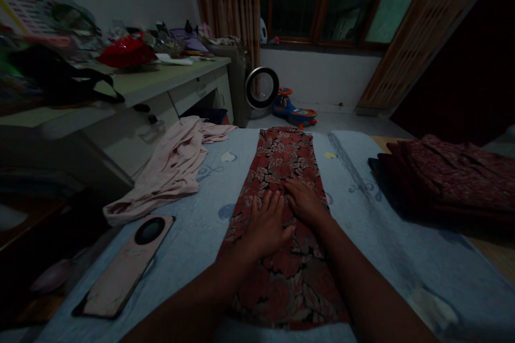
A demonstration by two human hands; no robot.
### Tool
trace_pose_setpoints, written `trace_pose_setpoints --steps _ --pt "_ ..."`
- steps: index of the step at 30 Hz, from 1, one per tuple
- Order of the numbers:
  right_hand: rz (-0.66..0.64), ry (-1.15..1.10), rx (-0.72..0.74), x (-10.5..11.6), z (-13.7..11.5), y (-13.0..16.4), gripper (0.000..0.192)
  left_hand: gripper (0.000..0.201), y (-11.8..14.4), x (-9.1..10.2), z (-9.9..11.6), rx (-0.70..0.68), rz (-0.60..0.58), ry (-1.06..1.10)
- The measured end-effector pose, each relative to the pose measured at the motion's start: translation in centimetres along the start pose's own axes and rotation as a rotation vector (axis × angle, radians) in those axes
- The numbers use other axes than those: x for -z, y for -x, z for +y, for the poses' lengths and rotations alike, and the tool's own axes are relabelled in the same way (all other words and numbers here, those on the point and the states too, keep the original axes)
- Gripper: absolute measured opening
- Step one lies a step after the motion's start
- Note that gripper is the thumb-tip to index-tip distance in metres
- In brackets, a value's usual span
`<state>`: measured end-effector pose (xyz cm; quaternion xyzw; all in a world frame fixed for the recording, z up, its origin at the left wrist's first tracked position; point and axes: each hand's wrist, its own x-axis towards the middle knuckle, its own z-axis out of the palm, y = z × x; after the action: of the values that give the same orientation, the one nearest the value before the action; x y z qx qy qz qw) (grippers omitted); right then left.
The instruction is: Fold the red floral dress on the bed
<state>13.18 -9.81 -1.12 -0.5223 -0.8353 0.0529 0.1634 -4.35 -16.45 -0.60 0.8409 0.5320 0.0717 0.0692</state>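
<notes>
A red floral garment (286,161) lies folded into a long narrow strip on the pale blue sheet (209,214) in front of me. My left hand (266,222) rests flat on the middle of the strip, fingers spread. Right beside it, my right hand (306,201) also presses flat on the cloth, its fingers pointing left and nearly touching the left hand. Neither hand grips anything.
A crumpled pink garment (173,169) lies at the sheet's left edge, with a phone (126,265) below it. Folded dark red clothes (450,177) are stacked at the right. A cluttered desk (132,83) stands at the left; a toy car (295,110) and a round fan (262,87) are on the floor beyond.
</notes>
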Motion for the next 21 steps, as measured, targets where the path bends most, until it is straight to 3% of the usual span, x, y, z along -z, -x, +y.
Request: trace_pose_setpoints --steps 14,21 --pt "-0.240 0.112 -0.072 1.1 -0.1 -1.1 0.058 0.082 -0.1 0.5 0.2 0.006 -0.025 0.028" --pt "-0.158 0.162 -0.023 1.3 0.3 -1.7 0.054 0.082 -0.2 0.4 0.2 0.011 -0.027 0.035"
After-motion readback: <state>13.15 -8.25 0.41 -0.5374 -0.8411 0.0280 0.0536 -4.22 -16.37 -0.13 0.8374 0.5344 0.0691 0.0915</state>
